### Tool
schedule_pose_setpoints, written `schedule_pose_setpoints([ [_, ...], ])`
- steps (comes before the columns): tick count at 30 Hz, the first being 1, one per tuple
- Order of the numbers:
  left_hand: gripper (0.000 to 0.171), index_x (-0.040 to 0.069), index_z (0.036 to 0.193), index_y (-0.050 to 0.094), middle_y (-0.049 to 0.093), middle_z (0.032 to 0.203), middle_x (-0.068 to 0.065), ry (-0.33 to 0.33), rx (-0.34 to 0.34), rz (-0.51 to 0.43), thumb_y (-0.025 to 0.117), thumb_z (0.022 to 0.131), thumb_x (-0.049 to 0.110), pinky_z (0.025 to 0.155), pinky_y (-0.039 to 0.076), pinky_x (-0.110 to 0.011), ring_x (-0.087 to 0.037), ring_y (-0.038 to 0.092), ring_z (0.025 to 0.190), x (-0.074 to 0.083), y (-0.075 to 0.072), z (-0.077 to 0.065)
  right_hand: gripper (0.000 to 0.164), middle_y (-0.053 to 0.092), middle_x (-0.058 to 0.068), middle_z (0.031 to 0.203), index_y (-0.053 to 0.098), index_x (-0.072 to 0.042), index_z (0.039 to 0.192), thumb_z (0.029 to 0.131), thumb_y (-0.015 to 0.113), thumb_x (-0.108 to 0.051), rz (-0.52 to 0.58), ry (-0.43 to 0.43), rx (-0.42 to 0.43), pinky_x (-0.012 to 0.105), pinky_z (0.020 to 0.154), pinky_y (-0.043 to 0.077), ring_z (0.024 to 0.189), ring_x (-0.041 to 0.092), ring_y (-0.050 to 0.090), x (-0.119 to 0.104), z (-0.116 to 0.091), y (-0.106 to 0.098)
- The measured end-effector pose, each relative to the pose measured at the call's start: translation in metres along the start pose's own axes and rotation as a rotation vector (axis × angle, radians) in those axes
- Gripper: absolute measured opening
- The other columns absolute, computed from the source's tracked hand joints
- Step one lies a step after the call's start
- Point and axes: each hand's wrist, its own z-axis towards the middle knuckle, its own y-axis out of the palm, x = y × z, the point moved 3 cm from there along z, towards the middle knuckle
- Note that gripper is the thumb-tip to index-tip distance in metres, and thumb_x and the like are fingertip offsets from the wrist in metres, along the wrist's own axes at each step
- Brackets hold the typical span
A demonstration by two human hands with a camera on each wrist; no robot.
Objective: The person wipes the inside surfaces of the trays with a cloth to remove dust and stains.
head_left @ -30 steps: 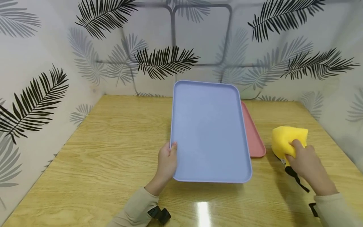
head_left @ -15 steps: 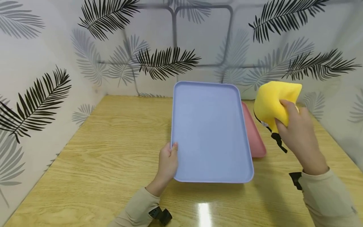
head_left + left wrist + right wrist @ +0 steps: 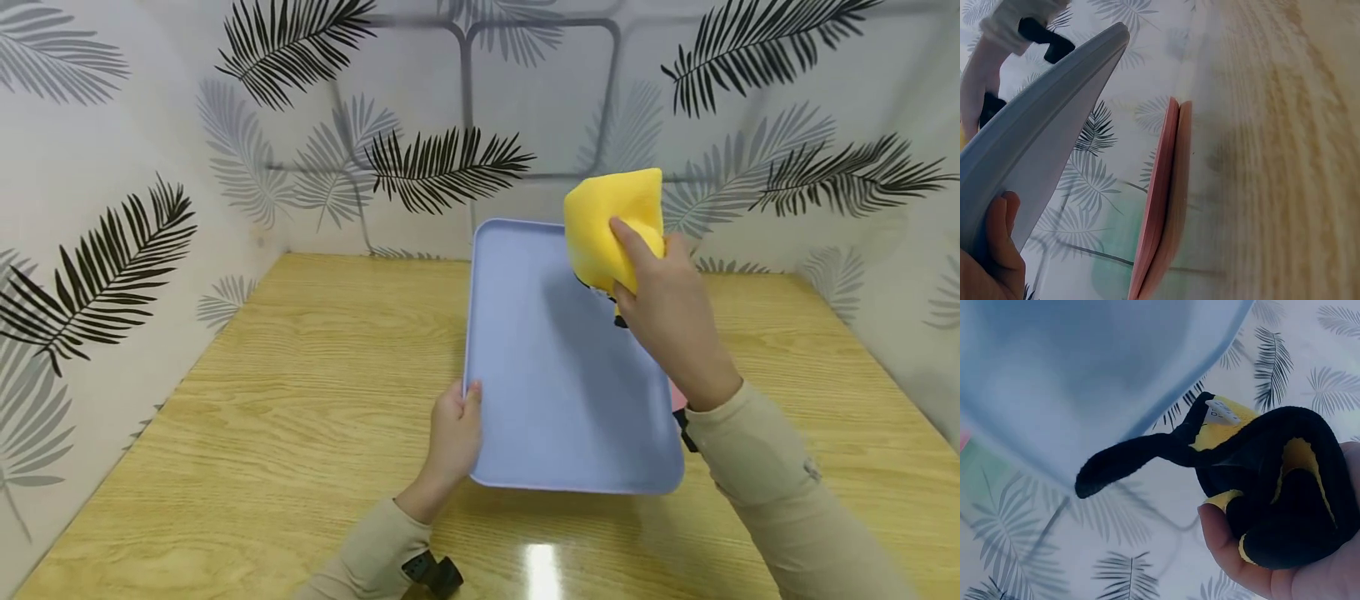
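Note:
My left hand [image 3: 456, 429] grips the left edge of a light blue rectangular tray [image 3: 540, 408], thumb on top; in the left wrist view its curled fingers [image 3: 1004, 234] show beneath the tilted, raised tray. My right hand [image 3: 670, 312] pinches a bunched yellow cloth [image 3: 609, 217] over the tray's upper right part, casting a shadow there. In the right wrist view the cloth shows black edging [image 3: 1291, 544], a white tag [image 3: 1222, 411] and a dangling black strap [image 3: 1122, 464]. Whether the strap touches the tray I cannot tell.
A pink tray [image 3: 677, 396] lies on the wooden table [image 3: 322, 375], mostly hidden behind the blue one. In the left wrist view a pink rim [image 3: 1159, 206] appears doubled, perhaps by reflection. Leaf-patterned walls [image 3: 420, 92] stand at the back and sides.
My right hand has lifted the yellow cloth from the table's right side and carried it up and left over the blue tray. My left hand keeps its hold, with the tray nearly still.

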Motion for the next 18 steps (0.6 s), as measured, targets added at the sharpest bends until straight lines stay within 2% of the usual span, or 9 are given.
schedule_pose_setpoints([
  [9, 0.023, -0.013, 0.093, 0.055, 0.047, 0.062, -0.006, 0.01, -0.001, 0.006, 0.04, 0.094, 0.005, 0.044, 0.04, -0.025, -0.012, 0.045, 0.052, 0.003, 0.003, -0.004, 0.053, 0.044, 0.031, 0.093, 0.049, -0.008, 0.124, 0.074, 0.062, 0.004, -0.029, 0.007, -0.08, 0.048, 0.064, 0.044, 0.075, 0.039, 0.046, -0.014, 0.018, 0.034],
  [14, 0.022, -0.011, 0.088, 0.055, 0.041, 0.058, -0.001, 0.029, -0.005, 0.024, 0.041, 0.094, 0.005, 0.041, 0.036, -0.024, -0.011, 0.04, 0.048, 0.001, 0.005, -0.005, 0.054, 0.043, 0.031, 0.097, 0.049, -0.01, 0.125, 0.074, 0.063, 0.001, -0.031, 0.032, -0.142, 0.048, 0.063, 0.044, 0.078, 0.038, 0.046, -0.02, 0.023, 0.046],
  [18, 0.021, -0.011, 0.087, 0.054, 0.04, 0.056, -0.001, 0.05, -0.01, 0.036, 0.042, 0.093, 0.005, 0.039, 0.035, -0.023, -0.009, 0.039, 0.047, 0.003, 0.006, -0.005, 0.053, 0.044, 0.032, 0.099, 0.05, -0.009, 0.124, 0.074, 0.064, -0.001, -0.028, 0.015, -0.157, 0.049, 0.06, 0.045, 0.078, 0.039, 0.047, -0.025, 0.025, 0.053],
])
